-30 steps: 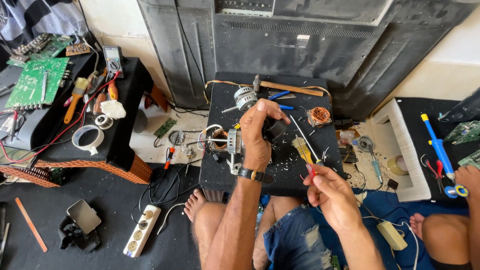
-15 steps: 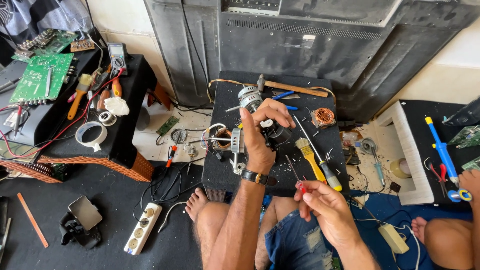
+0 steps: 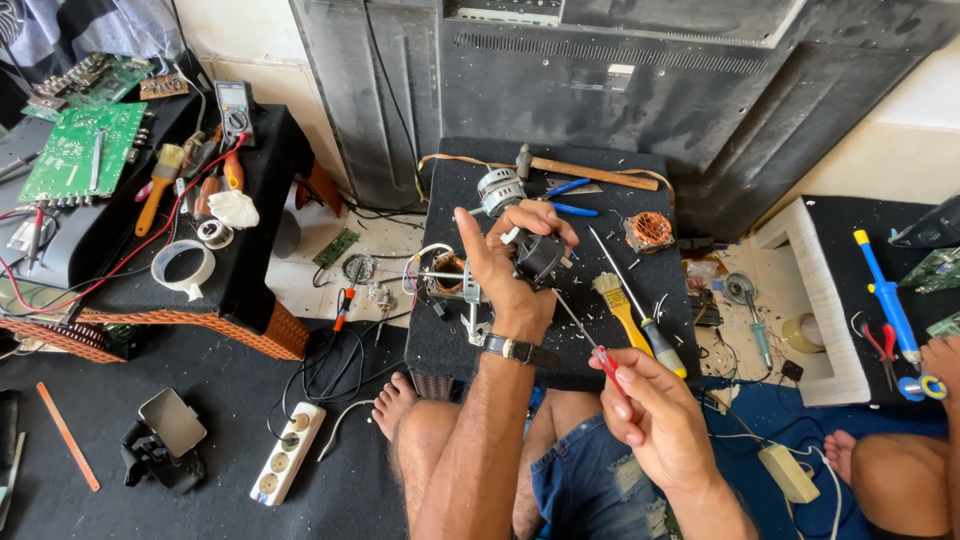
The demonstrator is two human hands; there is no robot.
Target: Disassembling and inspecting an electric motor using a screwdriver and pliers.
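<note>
L hand (image 3: 505, 270) closed round black motor part (image 3: 540, 257), held over black work pad (image 3: 450, 340). R hand (image 3: 655, 415) pinches red-handled screwdriver (image 3: 590, 345), tip at part.

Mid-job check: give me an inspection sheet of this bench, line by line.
Surface: black work board, littered with small scraps.
Job's things: dark motor part and thin red-handled screwdriver.
Clutter: hammer, copper coil, yellow-handled brush, grey motor.
Hands: left hand grips the motor part; right hand holds the screwdriver, tip toward the part.
Cables: white power strip with black leads on the floor.
Surroundings: side table with green circuit board, multimeter, tape roll; another person's leg at right.
</note>
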